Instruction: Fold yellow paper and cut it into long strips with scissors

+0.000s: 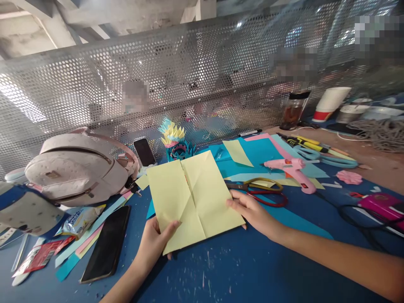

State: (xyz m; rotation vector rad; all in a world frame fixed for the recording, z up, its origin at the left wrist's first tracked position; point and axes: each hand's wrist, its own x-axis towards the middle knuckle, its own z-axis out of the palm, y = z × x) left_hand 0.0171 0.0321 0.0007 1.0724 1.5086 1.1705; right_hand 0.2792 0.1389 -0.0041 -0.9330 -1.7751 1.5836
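Paper: yellow paper (195, 198), creased, two flaps folded in to a centre seam, lying on the blue table (252, 269) near the front edge, mid-frame.
L hand: left hand (154, 242) at the sheet's lower-left corner, thumb on top, fingers under; pinching that corner.
R hand: right hand (252, 212) on the sheet's right edge, fingers spread flat, pressing the paper down; not closed on anything.
Just beside: scissors (259, 189) w/ yellow and red handles, touching or nearly touching the sheet's right edge, right by the R fingers.
Behind: paper flower (175, 141), spiky, yellow/blue, standing just past the sheet's top edge; small phone (144, 151) propped to its left.
Right side: pink glue gun (292, 170) on blue paper sheets (259, 155); cutter and pens further back.
Left side: dark phone (107, 244) flat on table, paper strips, snack wrapper, white bag (75, 168).
Risk 1: flaps may spring open or the seam drift if the R palm lifts; only a corner is pinched otherwise.
Risk 2: R hand sliding outward could knock the scissors.
Risk 3: pushing the sheet forward could tip the flower.
Scraps: small paper bits on the table could get under the sheet, spoil a crease.
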